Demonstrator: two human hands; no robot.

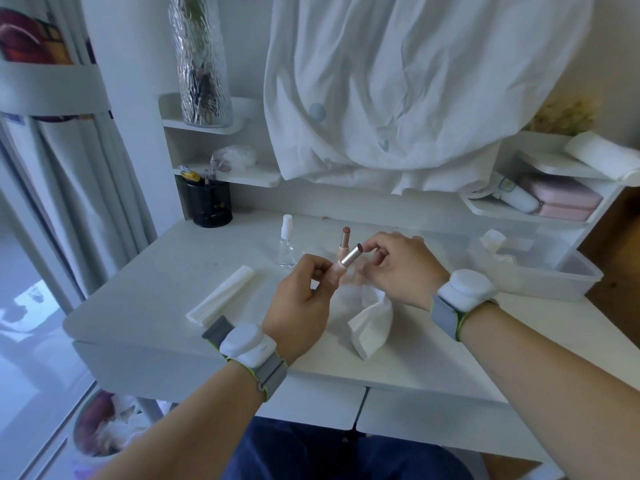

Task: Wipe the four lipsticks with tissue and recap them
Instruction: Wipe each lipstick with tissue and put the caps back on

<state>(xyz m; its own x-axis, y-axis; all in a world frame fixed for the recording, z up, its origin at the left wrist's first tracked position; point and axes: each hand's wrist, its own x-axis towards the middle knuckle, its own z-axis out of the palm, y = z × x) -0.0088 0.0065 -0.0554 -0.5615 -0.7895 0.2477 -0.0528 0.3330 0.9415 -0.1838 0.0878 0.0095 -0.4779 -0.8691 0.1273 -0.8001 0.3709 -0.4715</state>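
No writing is legible anywhere. A folded tissue stack (221, 295) lies near the desk's (145, 327) left front edge, bare desktop around it. The left hand (300, 299) pinches the uncapped lipstick (343, 264) by its base, tilted above a crumpled tissue (370, 320). A second lipstick (345, 241) stands behind. The right hand (394, 268), fingers curled, touches the tip. A clear tray (561, 275) sits rightmost.

Spray bottle (286, 244), perhaps glass; pen holder (207, 203)
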